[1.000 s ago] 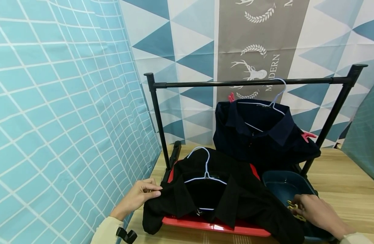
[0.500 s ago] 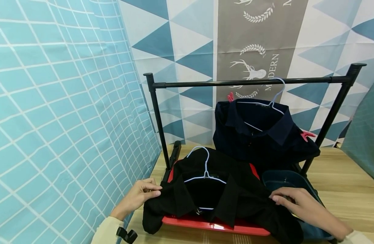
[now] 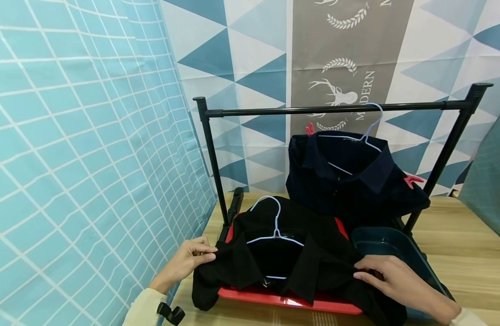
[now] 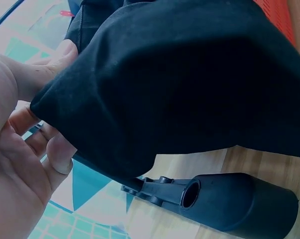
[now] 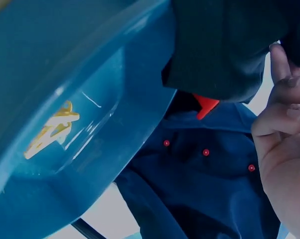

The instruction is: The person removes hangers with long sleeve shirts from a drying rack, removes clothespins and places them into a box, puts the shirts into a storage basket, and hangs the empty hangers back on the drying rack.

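Observation:
A black collared shirt (image 3: 331, 271) lies spread over a red basket (image 3: 290, 301), with a pale blue wire hanger (image 3: 276, 222) inside its collar. On the left shoulder, my left hand (image 3: 189, 261) pinches the cloth between thumb and fingers; the left wrist view shows the thumb (image 4: 65, 52) on top of the fabric. My right hand (image 3: 392, 280) grips the opposite shoulder, its fingertips partly hidden by cloth. Beside it, yellow clothespins (image 5: 53, 130) lie in a dark blue basin (image 3: 382, 233).
Behind stands a black clothes rack (image 3: 250, 112). A navy shirt (image 3: 335, 181) hangs from its bar on a hanger, with pink clothespins (image 3: 413, 180) at its shoulders. One rack foot (image 4: 239, 201) is near my left hand. Wood-look tabletop (image 3: 458, 226) shows at the right.
My right hand has left the yellow clothespins in the basin, moved left and taken hold of the black shirt's right shoulder. My left hand keeps its pinch in place.

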{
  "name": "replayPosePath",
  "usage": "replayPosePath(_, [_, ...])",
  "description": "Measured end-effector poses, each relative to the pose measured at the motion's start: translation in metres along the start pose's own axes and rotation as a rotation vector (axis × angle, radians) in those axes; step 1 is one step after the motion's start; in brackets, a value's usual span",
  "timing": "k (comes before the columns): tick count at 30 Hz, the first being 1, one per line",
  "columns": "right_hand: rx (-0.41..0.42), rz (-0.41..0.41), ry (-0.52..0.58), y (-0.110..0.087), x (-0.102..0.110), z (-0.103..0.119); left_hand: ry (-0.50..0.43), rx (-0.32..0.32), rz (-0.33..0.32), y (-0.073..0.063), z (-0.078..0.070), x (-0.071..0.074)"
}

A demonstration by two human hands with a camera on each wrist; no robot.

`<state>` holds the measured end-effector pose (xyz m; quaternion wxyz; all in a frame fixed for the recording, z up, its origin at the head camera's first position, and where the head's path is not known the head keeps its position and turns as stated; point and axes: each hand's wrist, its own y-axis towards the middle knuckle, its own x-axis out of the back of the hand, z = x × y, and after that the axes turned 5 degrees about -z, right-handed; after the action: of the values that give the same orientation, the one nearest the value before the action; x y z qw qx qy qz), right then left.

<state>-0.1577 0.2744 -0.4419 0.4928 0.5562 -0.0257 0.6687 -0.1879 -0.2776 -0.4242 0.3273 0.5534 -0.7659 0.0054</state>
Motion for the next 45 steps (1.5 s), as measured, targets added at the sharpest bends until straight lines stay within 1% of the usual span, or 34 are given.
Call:
replayPosePath(4, [0.040,-0.041,-0.025,0.001,-0.005,0.001,0.011,-0.004,-0.015,0.000,-0.001,-0.001])
replayPosePath(7, [0.074,-0.086,-0.013,0.002,-0.006,0.003,0.057,-0.029,-0.040,0.001,-0.003,-0.002])
replayPosePath(9, [0.102,-0.117,0.004,0.004,-0.007,0.004,0.104,-0.066,-0.058,0.003,-0.007,-0.004])
replayPosePath(11, [0.120,-0.144,0.011,0.007,-0.007,0.007,0.153,-0.119,-0.070,0.007,-0.011,-0.006])
replayPosePath(14, [0.134,-0.164,0.000,0.013,-0.006,0.012,0.209,-0.192,-0.075,0.016,-0.020,-0.009])
replayPosePath(16, [0.129,-0.168,-0.019,0.018,-0.005,0.016,0.236,-0.241,-0.075,0.023,-0.025,-0.012])
replayPosePath(20, [0.145,-0.192,-0.048,0.027,-0.004,0.023,0.270,-0.310,-0.083,0.037,-0.036,-0.015])
replayPosePath(24, [0.186,-0.210,-0.038,0.036,-0.005,0.027,0.266,-0.350,-0.082,0.048,-0.046,-0.020])
replayPosePath(28, [0.203,-0.208,-0.042,0.043,-0.006,0.031,0.272,-0.410,-0.082,0.059,-0.055,-0.023])
replayPosePath(31, [0.209,-0.210,-0.051,0.047,-0.006,0.033,0.290,-0.450,-0.083,0.067,-0.061,-0.026])
replayPosePath(37, [0.196,-0.215,-0.066,0.052,-0.005,0.036,0.317,-0.535,-0.050,0.080,-0.071,-0.032])
replayPosePath(39, [0.190,-0.217,-0.064,0.053,-0.006,0.037,0.312,-0.564,-0.056,0.083,-0.072,-0.033])
replayPosePath(41, [0.187,-0.223,-0.058,0.054,-0.007,0.037,0.305,-0.591,-0.078,0.083,-0.071,-0.033])
replayPosePath(43, [0.184,-0.236,-0.053,0.053,-0.008,0.037,0.297,-0.599,-0.099,0.082,-0.069,-0.031])
replayPosePath(45, [0.173,-0.256,-0.045,0.052,-0.009,0.036,0.291,-0.589,-0.111,0.080,-0.066,-0.029])
